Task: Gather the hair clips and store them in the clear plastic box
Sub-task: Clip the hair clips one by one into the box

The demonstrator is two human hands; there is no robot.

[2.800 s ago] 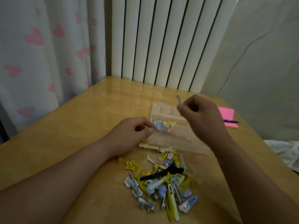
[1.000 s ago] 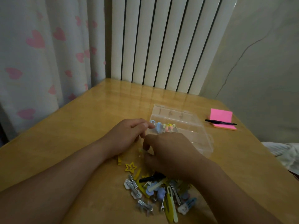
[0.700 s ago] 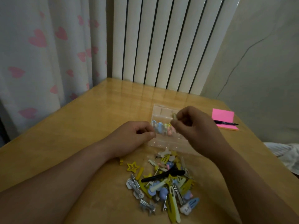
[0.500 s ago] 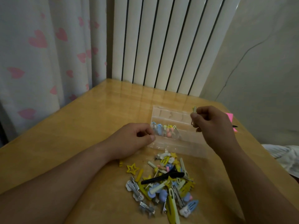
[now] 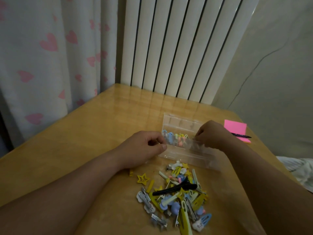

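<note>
At the wooden counter [image 5: 94, 133], my head camera looks down on both hands working over the clear plastic box [image 5: 186, 157], which lies flat near the far right corner. The left hand [image 5: 144, 147] grips the box's left end, thumb and curled fingers pinching its wall. The right hand [image 5: 215, 135] is over the box's right part, fingers curled and tips down inside it; I cannot tell whether they hold a clip. A cluster of pastel clips [image 5: 175, 139] lies in the box near the left hand. The loose hair clips [image 5: 179, 200] lie heaped on the counter just in front of the box, a long black clip [image 5: 174, 189] across the top and a yellow star clip [image 5: 143, 178] slightly apart at the left. A pink notepad [image 5: 234, 128] with a pen [image 5: 243, 136] lies beyond the right hand.
</note>
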